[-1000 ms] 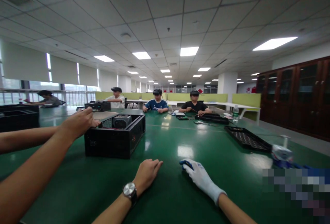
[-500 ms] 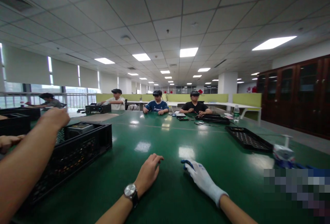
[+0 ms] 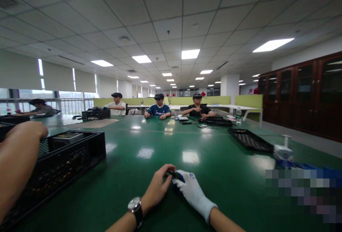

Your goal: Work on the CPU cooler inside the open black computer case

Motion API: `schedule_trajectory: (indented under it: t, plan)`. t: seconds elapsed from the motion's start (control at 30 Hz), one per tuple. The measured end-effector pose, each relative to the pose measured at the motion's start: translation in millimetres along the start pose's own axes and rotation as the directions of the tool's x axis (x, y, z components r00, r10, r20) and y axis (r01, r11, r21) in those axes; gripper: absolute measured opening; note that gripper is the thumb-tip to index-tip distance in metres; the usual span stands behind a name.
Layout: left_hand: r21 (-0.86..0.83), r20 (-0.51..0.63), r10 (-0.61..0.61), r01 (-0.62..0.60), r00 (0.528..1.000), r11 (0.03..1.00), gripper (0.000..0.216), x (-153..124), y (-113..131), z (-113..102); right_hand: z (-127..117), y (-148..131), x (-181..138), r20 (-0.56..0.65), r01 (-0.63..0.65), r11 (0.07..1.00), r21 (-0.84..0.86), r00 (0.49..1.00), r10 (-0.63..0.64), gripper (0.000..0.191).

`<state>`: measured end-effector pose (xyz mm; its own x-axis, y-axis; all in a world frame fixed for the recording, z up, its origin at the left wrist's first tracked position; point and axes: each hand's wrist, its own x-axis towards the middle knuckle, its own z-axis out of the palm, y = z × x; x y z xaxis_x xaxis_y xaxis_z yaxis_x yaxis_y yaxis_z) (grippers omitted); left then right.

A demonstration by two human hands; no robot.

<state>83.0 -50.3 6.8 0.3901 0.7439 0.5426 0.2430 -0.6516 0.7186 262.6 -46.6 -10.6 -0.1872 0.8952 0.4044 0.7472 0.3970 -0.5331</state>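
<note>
Over the near part of the green table [image 3: 149, 139], my left hand [image 3: 158, 185] is bare, with a round silver watch [image 3: 135, 206] on its wrist. Its thumb and fingers curl in toward my right hand [image 3: 191, 189], which wears a white knit glove with blue-coated fingers. The fingertips of both hands meet. Something small and dark shows between them, too little of it visible to name. Both hands are closed, and the glove's blue fingertips are partly hidden.
At left stands an open black computer case [image 3: 72, 164], with another person's arm [image 3: 20, 164] reaching over it. A black panel [image 3: 249, 140] lies at right, near a clear container [image 3: 283, 151]. Several people wearing headsets sit across the table, and a bottle [image 3: 238, 115] stands there.
My two hands have come together from apart on the table, and their fingers have curled in. The view has turned slightly right. The other person's arm sits further left in view.
</note>
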Motion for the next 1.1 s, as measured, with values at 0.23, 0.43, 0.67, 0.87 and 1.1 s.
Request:
schedule_trajectory:
  t: [0.23,0.43,0.67,0.87,1.1]
  plan:
    - [-0.04,-0.042,0.014,-0.015,0.999,0.999,0.025,-1,8,-3,2,-10,1,0.0,-0.06,0.995,-0.081,0.998,0.06,0.033]
    - [-0.108,0.033,0.027,-0.023,0.999,0.994,0.026,-3,14,-2,1,-12,1,0.016,-0.045,0.995,-0.091,0.999,0.046,0.03]
    - [-0.094,-0.013,-0.008,0.006,1.0,0.996,0.027,-3,12,-3,-3,-14,1,-0.011,-0.071,0.993,-0.089,0.997,0.071,0.026]
    - [-0.056,-0.042,-0.021,0.019,0.999,0.998,0.026,-2,15,-5,-8,-15,2,-0.013,-0.072,0.994,-0.077,0.997,0.071,0.021]
    - [-0.085,-0.036,-0.039,0.035,0.999,0.996,0.026,-1,11,-4,-6,-15,0,0.012,-0.022,0.997,-0.074,1.0,0.023,0.023]
